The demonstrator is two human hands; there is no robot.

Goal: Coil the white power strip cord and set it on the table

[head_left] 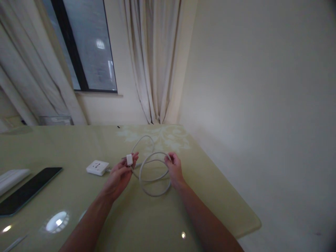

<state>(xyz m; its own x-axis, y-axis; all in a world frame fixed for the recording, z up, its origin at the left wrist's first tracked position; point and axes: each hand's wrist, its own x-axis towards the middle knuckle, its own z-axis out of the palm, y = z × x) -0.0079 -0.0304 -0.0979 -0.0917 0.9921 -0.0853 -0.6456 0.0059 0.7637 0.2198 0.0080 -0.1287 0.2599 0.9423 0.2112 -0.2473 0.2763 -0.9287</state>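
From left to right on the glossy table point(215, 196), we first see a white box point(12, 179) at the left edge and, beside it, a dark flat slab point(31, 190). Farther right lies a white socket block point(97, 168), its face with the holes turned up, and a short stretch of cord leaves its right side toward the left hand point(119, 179). The fingers of that hand are curled around a white plug point(129, 160), their tips showing slightly apart beyond it; how firmly the thumb presses we cannot tell. Between the hands, right of the socket block, hangs a grey-white cord point(155, 195) in overlapping loops. At the right, thumb and fingers of the right hand point(174, 168) pinch the cord at the right side of its loops.

We judge that the loops could slip through one another and tangle, should the right pinch loosen; a hard pull might drag the socket block, if, as seems likely, it shares this cord.

We note that the plug stands nearly upright, its long axis roughly vertical, a broad side facing us; its pins we cannot make out. The cord, being looped, has no single axis: its coils spread left to right, and one loop reaches toward the far edge.
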